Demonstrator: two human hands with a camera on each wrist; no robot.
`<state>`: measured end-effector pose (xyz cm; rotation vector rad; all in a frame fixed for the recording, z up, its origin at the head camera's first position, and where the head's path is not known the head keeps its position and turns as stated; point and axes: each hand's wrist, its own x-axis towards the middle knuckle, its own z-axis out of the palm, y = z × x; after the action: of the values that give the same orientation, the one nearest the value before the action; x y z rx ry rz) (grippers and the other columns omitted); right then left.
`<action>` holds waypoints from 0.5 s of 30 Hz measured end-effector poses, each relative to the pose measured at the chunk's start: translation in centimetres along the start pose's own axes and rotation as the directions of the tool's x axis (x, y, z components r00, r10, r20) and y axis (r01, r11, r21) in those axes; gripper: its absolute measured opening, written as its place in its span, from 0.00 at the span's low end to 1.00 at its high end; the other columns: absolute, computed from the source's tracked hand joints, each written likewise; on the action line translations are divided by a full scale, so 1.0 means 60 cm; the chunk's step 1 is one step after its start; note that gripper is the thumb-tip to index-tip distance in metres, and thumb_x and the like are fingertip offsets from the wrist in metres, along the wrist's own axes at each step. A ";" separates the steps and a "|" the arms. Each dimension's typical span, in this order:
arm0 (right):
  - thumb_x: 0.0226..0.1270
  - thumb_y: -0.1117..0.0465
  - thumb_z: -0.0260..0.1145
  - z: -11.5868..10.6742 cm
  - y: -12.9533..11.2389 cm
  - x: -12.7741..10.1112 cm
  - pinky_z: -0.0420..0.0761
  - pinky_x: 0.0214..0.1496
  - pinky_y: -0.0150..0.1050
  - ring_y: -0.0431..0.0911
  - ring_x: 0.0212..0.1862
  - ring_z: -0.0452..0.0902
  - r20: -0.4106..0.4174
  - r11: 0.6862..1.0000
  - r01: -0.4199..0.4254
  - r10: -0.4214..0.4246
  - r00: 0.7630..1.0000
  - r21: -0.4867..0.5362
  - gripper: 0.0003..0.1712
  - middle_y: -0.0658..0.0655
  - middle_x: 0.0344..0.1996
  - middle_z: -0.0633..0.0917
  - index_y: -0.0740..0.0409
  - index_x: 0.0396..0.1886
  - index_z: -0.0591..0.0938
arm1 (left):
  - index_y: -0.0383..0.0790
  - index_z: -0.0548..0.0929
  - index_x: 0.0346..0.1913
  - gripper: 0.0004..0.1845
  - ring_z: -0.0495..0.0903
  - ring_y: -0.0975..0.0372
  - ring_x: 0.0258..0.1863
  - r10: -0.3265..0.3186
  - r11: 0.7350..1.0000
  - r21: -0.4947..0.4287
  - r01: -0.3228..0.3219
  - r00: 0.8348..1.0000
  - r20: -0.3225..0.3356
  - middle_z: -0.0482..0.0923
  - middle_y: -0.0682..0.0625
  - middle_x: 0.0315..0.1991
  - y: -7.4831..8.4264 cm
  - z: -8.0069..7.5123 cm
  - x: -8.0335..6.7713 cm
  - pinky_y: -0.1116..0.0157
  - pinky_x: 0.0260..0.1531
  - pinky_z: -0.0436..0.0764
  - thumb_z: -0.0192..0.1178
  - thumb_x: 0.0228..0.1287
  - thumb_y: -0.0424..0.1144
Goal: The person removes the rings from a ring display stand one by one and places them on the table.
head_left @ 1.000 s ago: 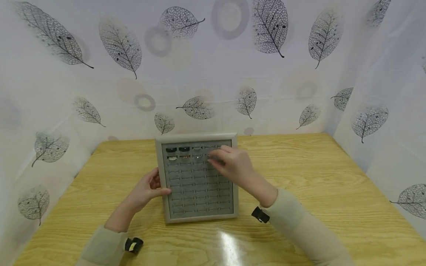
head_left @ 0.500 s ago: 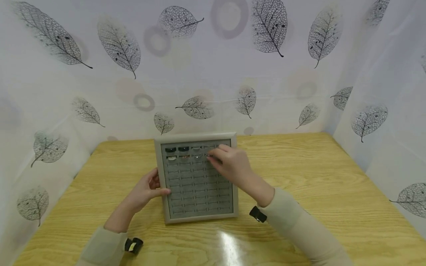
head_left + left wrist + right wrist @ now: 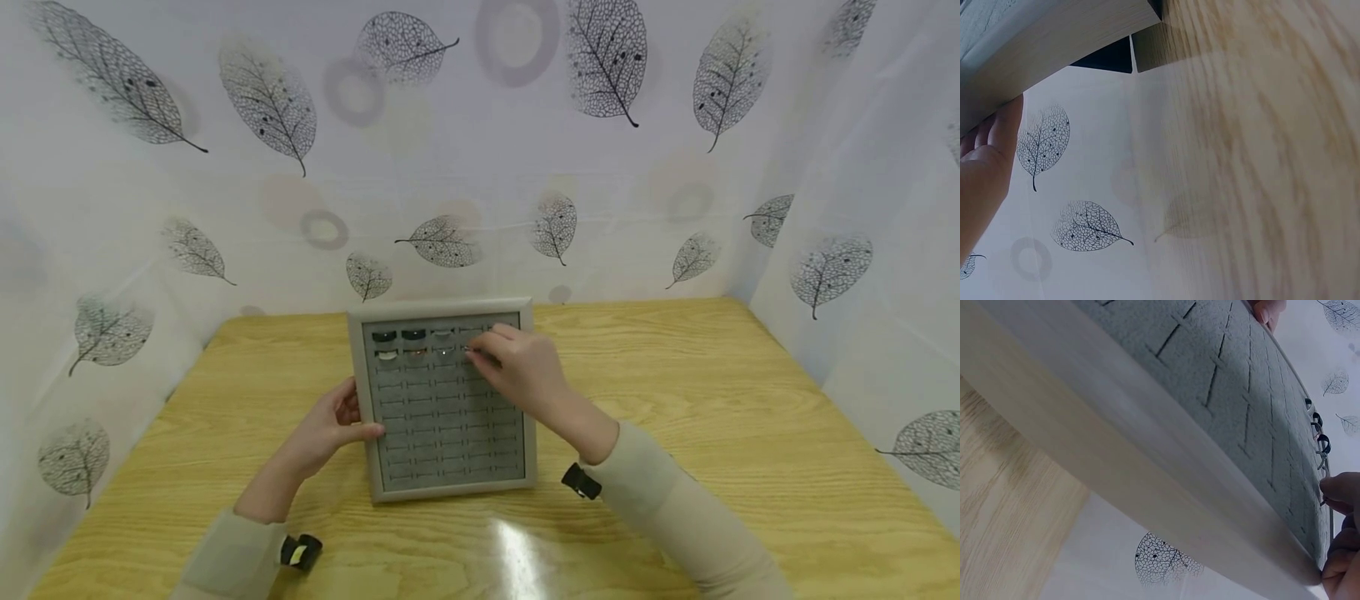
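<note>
The head view faces forward and down over the tabletop [image 3: 675,375]; both tilted wrist views sit close beside the framed board [image 3: 453,491] all three share.

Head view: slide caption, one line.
Left hand grips a slotted gray display board; right hand pinches a small item near its top.

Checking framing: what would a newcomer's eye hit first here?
Likely the framed gray board standing on the table, rings in its top two rows. The left hand grips its left side; the right hand pinches something small at the second row. Behind hangs leaf-printed white fabric.
</note>
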<state>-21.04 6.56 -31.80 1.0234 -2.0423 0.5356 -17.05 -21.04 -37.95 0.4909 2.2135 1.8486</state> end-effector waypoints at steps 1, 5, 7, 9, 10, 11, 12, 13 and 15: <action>0.47 0.65 0.69 0.000 0.000 0.000 0.69 0.17 0.27 0.38 0.17 0.71 -0.001 1.000 0.001 -0.001 1.000 0.006 0.03 0.49 0.19 0.79 0.58 0.23 0.82 | 0.30 0.52 0.64 0.40 0.74 0.60 0.44 0.000 1.000 0.002 0.000 1.000 0.000 0.67 0.35 0.51 0.000 0.000 0.000 0.64 0.42 0.74 0.63 0.52 0.30; 0.47 0.66 0.69 -0.001 0.003 0.000 0.69 0.18 0.27 0.39 0.17 0.72 -0.007 0.999 0.010 -0.009 1.000 0.041 0.04 0.50 0.19 0.79 0.59 0.23 0.81 | 0.30 0.52 0.64 0.40 0.74 0.60 0.44 -0.003 1.000 0.005 0.003 1.000 -0.002 0.67 0.34 0.51 0.000 0.000 0.001 0.64 0.42 0.74 0.63 0.51 0.31; 0.47 0.66 0.69 -0.001 0.005 0.000 0.69 0.19 0.26 0.39 0.18 0.72 -0.011 0.998 0.014 -0.013 1.000 0.065 0.04 0.50 0.19 0.79 0.60 0.23 0.81 | 0.30 0.52 0.64 0.40 0.74 0.60 0.44 -0.006 1.000 0.002 0.006 1.000 -0.002 0.67 0.34 0.51 0.001 0.000 0.000 0.64 0.42 0.74 0.63 0.51 0.31; 0.47 0.66 0.69 -0.001 0.006 -0.001 0.69 0.19 0.26 0.38 0.18 0.71 -0.012 0.995 0.016 -0.015 1.000 0.095 0.04 0.51 0.19 0.79 0.60 0.23 0.81 | 0.30 0.52 0.64 0.40 0.74 0.59 0.44 -0.007 1.000 0.001 0.007 1.000 -0.002 0.67 0.34 0.51 0.001 0.000 0.000 0.64 0.42 0.74 0.63 0.52 0.31; 0.47 0.67 0.69 -0.002 0.006 -0.001 0.69 0.20 0.25 0.38 0.18 0.71 -0.013 0.994 0.016 -0.014 1.000 0.109 0.03 0.51 0.19 0.79 0.60 0.23 0.81 | 0.30 0.52 0.64 0.40 0.74 0.59 0.44 -0.009 1.000 0.000 0.009 1.000 -0.001 0.67 0.34 0.51 0.002 0.000 0.000 0.64 0.42 0.75 0.63 0.52 0.31; 0.47 0.67 0.68 -0.002 0.007 -0.002 0.69 0.20 0.25 0.38 0.18 0.71 -0.013 0.993 0.016 -0.015 1.000 0.120 0.03 0.51 0.19 0.79 0.60 0.22 0.81 | 0.30 0.52 0.64 0.40 0.74 0.59 0.44 -0.010 1.000 0.001 0.010 1.000 -0.002 0.67 0.34 0.51 0.002 0.000 0.000 0.64 0.41 0.75 0.63 0.52 0.31; 0.47 0.67 0.68 -0.003 0.007 -0.002 0.69 0.20 0.25 0.38 0.18 0.71 -0.014 0.991 0.015 -0.013 1.000 0.130 0.03 0.51 0.19 0.79 0.60 0.22 0.81 | 0.30 0.52 0.64 0.40 0.74 0.59 0.44 -0.012 1.000 0.003 0.012 1.000 -0.003 0.67 0.34 0.51 0.002 0.000 0.000 0.64 0.41 0.75 0.63 0.52 0.31; 0.48 0.67 0.68 -0.004 0.007 -0.003 0.69 0.20 0.25 0.38 0.18 0.70 -0.013 0.990 0.013 -0.011 1.000 0.141 0.03 0.51 0.19 0.79 0.60 0.22 0.81 | 0.30 0.52 0.64 0.40 0.74 0.59 0.44 -0.013 1.000 0.005 0.013 1.000 -0.004 0.67 0.34 0.51 0.002 0.000 0.000 0.63 0.41 0.75 0.63 0.51 0.31; 0.48 0.68 0.68 -0.005 0.008 -0.004 0.69 0.20 0.25 0.37 0.18 0.70 -0.014 0.987 0.010 -0.008 1.000 0.162 0.03 0.51 0.19 0.79 0.60 0.23 0.81 | 0.30 0.52 0.64 0.40 0.74 0.58 0.44 -0.016 1.000 0.011 0.016 1.000 -0.006 0.68 0.34 0.50 0.003 0.000 0.000 0.63 0.41 0.75 0.63 0.51 0.31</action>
<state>-21.20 7.14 -31.82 1.1200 -2.0073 0.7116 -17.00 -21.01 -37.80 0.4681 2.2262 1.8334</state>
